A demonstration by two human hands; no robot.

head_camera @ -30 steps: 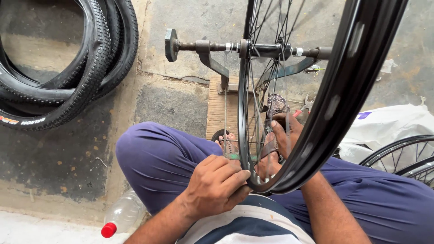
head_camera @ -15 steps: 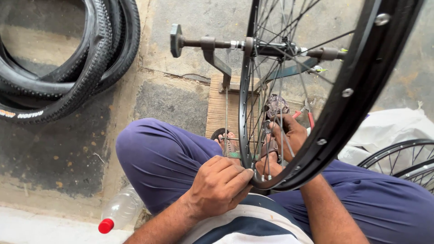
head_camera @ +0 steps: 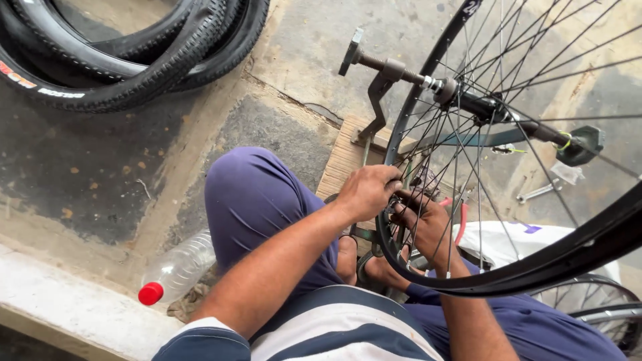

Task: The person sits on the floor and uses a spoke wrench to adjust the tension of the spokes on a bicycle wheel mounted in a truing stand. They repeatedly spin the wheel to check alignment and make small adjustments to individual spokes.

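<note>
A black spoked bicycle wheel rim [head_camera: 535, 271] stands upright on a metal truing stand [head_camera: 380, 100] in front of me, its hub axle [head_camera: 468, 100] held across the stand. My left hand [head_camera: 366, 190] is closed around the near edge of the rim and spokes. My right hand [head_camera: 428, 224] reaches in among the spokes just behind it, fingers curled on something small that I cannot make out. I sit with my legs in purple trousers [head_camera: 254, 200] around the stand.
Black tyres [head_camera: 127, 53] lie stacked at the top left on the concrete floor. A clear plastic bottle with a red cap [head_camera: 175, 271] lies by my left thigh. A white bag [head_camera: 515, 244] and another wheel [head_camera: 595, 304] sit at the right. A spanner [head_camera: 535, 194] lies beyond.
My view has swung to the right and tilted. My left hand has moved up along the rim toward the spokes. The right hand stays among the spokes.
</note>
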